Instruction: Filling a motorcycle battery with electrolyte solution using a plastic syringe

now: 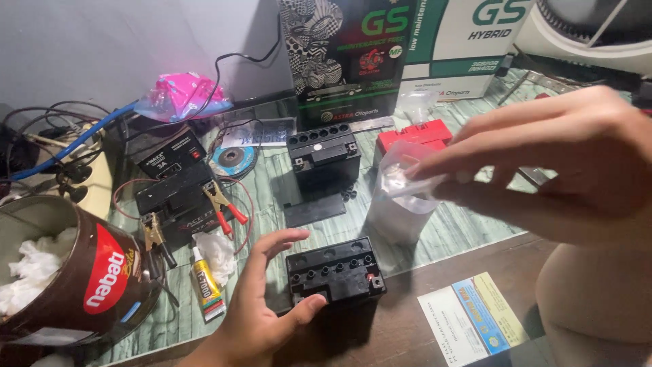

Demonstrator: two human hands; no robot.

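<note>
At the table's edge, my left hand (261, 299) spreads open against a small black battery (335, 270); my right hand (543, 160) pinches a clear plastic container (402, 194).

Matt black plastic on the small battery (335, 273) under the left hand (258, 306) — dull top, ribbed caps. The right hand (564, 160) pinches a clear, crinkly plastic bag (402, 178), glossy where it catches light. Second battery (323, 158) behind: same matt black plastic. The table covering (468, 228) looks like smooth, green-veined sheet, faintly shiny. Round tin (88, 272) — glossy brown metal, crumpled white tissue inside. Glue tube (204, 285) in soft, shiny plastic; paper card (472, 319) lies flat and matt; clamps (221, 200) show brassy metal.
</note>
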